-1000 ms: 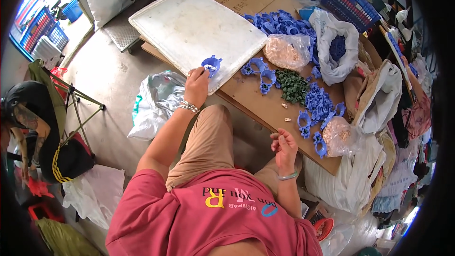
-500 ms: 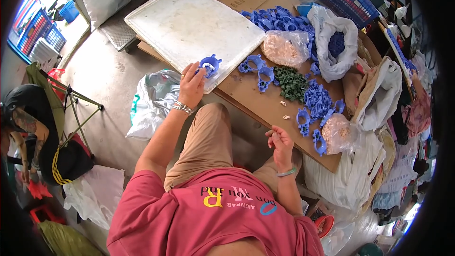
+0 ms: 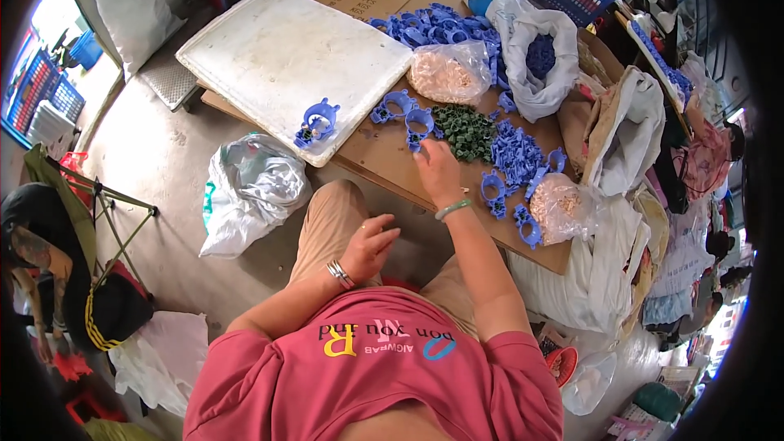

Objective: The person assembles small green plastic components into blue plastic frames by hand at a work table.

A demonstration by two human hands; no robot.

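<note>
My hands are apart: the left hand (image 3: 369, 249) hangs loose and holds nothing; the right hand (image 3: 439, 170) is at a blue ring (image 3: 419, 131) on the worktop (image 3: 380, 155), but I cannot tell if it grips. One blue piece (image 3: 328, 124) already sits at the near edge of the white board (image 3: 286, 57), maybe finished. Several loose rings (image 3: 529, 237) at right and the far heap (image 3: 441, 26) seem left.

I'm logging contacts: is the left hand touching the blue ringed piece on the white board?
Apart. The head view shows a plain gap, crossed by the trousered knee, between the left hand and blue ringed piece.
</note>
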